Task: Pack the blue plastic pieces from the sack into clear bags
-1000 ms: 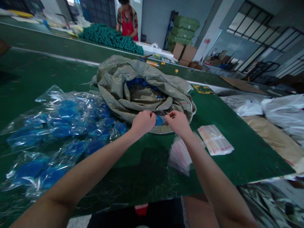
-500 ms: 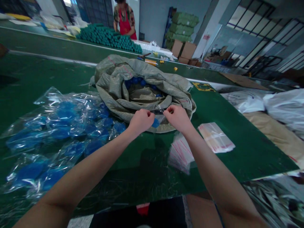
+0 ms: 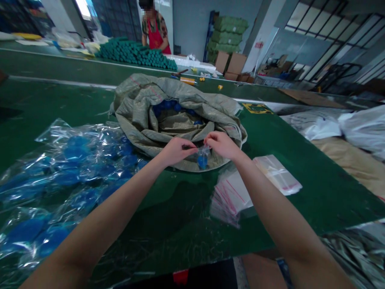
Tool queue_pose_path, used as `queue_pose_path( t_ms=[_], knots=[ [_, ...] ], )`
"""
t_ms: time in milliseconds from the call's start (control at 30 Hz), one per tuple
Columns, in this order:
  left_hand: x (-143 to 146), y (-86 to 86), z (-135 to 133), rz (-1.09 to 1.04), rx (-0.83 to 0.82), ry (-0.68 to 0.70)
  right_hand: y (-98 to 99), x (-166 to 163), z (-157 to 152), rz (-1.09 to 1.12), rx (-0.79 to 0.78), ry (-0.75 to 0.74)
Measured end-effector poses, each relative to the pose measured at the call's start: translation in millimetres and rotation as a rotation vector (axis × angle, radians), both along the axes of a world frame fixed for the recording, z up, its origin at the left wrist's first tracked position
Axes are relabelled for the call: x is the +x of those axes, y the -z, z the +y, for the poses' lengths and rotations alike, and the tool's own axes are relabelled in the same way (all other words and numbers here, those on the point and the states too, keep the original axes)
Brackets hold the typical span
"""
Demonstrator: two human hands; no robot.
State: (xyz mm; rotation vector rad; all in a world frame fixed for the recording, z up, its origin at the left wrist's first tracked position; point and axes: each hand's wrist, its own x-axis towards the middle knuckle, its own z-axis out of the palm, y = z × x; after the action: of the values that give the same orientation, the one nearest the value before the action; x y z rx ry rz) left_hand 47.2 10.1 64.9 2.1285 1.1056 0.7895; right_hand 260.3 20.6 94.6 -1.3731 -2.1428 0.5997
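Observation:
My left hand (image 3: 173, 150) and my right hand (image 3: 219, 144) pinch the top edge of a small clear bag (image 3: 202, 157) between them. A blue piece hangs inside that bag, just above the green table (image 3: 300, 168). Both hands are closed on the bag's rim, close together, in front of a grey woven sack (image 3: 141, 112) that lies open with more blue pieces (image 3: 168, 106) inside.
A heap of filled clear bags with blue pieces (image 3: 69, 168) lies at the left. Two stacks of flat empty bags (image 3: 231, 196) (image 3: 278, 174) rest at the right. A person in a red apron (image 3: 155, 30) stands behind stacked green rolls (image 3: 135, 52). White sacks (image 3: 361, 128) sit far right.
The small bag with the blue piece now hangs lower between my hands, which have shifted slightly up and apart along its top edge. The view has tilted a little.

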Motion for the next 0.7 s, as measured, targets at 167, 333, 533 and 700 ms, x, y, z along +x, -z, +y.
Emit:
queue_pose_path(
  t_ms=[167,333,533,700],
  knots=[
    [13.3,-4.2,-6.2,0.02,0.005,-0.066,14.2,10.2,-10.7,0.193,0.045,0.11],
    [21.8,-19.4,-11.8,0.02,0.073,-0.162,31.7,2.4,-48.6,0.351,0.177,0.14],
    [21.6,-35.7,-22.8,0.055,0.09,-0.177,50.0,-13.5,-59.7,0.47,0.101,0.222],
    [5.1,-39.0,-19.5,-0.033,0.047,-0.195,36.7,-11.8,-50.7,0.596,-0.036,0.211]
  ],
)
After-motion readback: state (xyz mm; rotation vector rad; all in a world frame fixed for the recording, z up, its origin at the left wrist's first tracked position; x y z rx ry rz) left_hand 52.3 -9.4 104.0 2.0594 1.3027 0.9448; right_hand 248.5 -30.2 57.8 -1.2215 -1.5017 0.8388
